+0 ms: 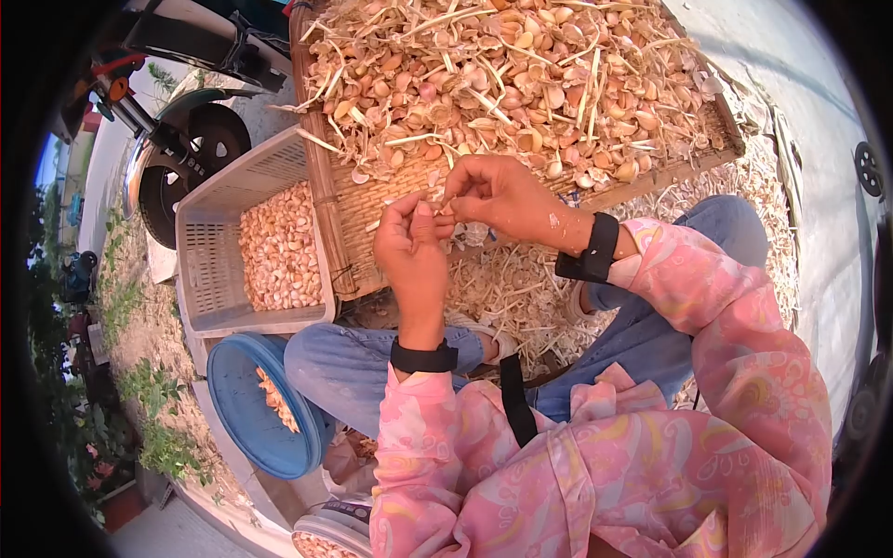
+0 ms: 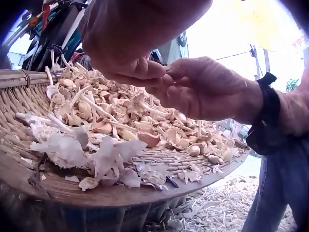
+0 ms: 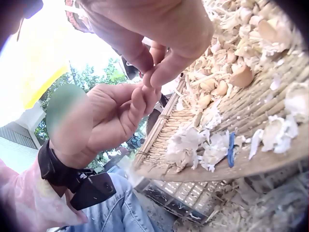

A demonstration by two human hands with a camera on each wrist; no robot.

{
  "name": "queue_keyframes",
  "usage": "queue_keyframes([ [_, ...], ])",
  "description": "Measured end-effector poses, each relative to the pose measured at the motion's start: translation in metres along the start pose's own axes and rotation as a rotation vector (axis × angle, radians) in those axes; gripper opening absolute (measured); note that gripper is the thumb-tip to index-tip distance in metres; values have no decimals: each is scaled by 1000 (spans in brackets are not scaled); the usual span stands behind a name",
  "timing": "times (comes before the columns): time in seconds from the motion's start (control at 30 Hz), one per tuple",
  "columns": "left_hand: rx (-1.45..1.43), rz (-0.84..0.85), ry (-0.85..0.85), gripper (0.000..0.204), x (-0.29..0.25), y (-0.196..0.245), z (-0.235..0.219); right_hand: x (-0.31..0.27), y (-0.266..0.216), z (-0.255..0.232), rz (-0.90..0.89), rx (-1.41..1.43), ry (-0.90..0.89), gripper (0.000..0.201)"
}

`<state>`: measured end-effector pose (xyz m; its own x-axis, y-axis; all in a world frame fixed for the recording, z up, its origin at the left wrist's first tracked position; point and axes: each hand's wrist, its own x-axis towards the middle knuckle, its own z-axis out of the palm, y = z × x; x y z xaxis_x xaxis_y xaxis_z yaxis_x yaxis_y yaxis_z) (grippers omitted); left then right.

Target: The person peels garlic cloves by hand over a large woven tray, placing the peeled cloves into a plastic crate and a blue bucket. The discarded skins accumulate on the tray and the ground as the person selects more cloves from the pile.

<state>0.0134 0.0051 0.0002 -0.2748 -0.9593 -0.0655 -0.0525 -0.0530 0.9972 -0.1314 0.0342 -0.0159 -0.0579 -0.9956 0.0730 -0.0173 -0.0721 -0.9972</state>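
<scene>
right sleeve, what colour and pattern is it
The right sleeve is pink with whitish and yellow swirls; the head view shows it best.

Outdr work area, yard/roadside unclear: veh. wheel (image 1: 193,158), weeds (image 1: 167,446), pale paving (image 1: 828,177), utility poles (image 2: 267,60) w/ bright sky (image 2: 222,29).

papery garlic skins (image 3: 186,146), rough woven tray (image 1: 350,223)

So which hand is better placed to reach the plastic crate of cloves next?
Probably the left hand: in the head view, it's nearer the crate, while the right hand is farther across.
</scene>
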Motion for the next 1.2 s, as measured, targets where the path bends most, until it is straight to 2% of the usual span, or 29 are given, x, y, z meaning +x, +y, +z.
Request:
queue_keyframes([
  [0.03,-124,-82,-22,19,2,0,-6,2,0,1,22,180,-5,9],
  [0.17,-591,-314,-109,17,2,1,-20,2,-12,-3,140,436,-107,11],
  [0.23,-738,-375,-75,17,-4,10,-20,-1,-29,0,145,560,-146,14],
  [0.3,-826,-447,-80,18,-6,13,-26,-20,-68,25,-17,919,-316,16],
  [0.37,-880,-497,-120,19,-10,12,-39,-38,-137,23,-37,1014,-486,12],
  [0.4,-921,-501,-142,20,-12,13,-44,-47,-172,22,-41,1056,-573,11],
  [0.47,-1061,-415,-215,24,-19,27,-45,-50,-195,18,-197,1000,-611,3],
  [0.53,-1069,-432,-214,25,-26,37,-48,-51,-208,20,-359,946,-652,4],
  [0.63,-1040,-428,-208,25,-36,48,-46,-70,-200,45,-428,1162,-533,7],
  [0.7,-1065,-430,-190,27,-41,48,-47,-84,-200,59,-370,1334,-384,8],
  [0.8,-1096,-434,-184,26,-50,50,-47,-95,-209,67,-259,1447,-218,10],
  [0.83,-1104,-429,-182,26,-51,51,-47,-97,-210,68,-232,1467,-205,10],
  [0.9,-1124,-408,-179,25,-54,52,-50,-92,-208,69,-304,1466,-228,11],
  [0.93,-1139,-405,-181,24,-56,51,-50,-81,-203,71,-403,1440,-258,12],
  [1.0,-1156,-410,-180,24,-59,51,-53,-78,-205,68,-331,1384,-284,15],
  [1.03,-1162,-396,-178,24,-59,51,-57,-83,-214,61,-160,1346,-282,16],
  [1.1,-1171,-379,-172,21,-63,50,-63,-86,-213,58,-87,1247,-293,13],
  [1.2,-1162,-379,-90,18,-72,54,-78,-33,-176,89,-398,1108,-350,9],
])
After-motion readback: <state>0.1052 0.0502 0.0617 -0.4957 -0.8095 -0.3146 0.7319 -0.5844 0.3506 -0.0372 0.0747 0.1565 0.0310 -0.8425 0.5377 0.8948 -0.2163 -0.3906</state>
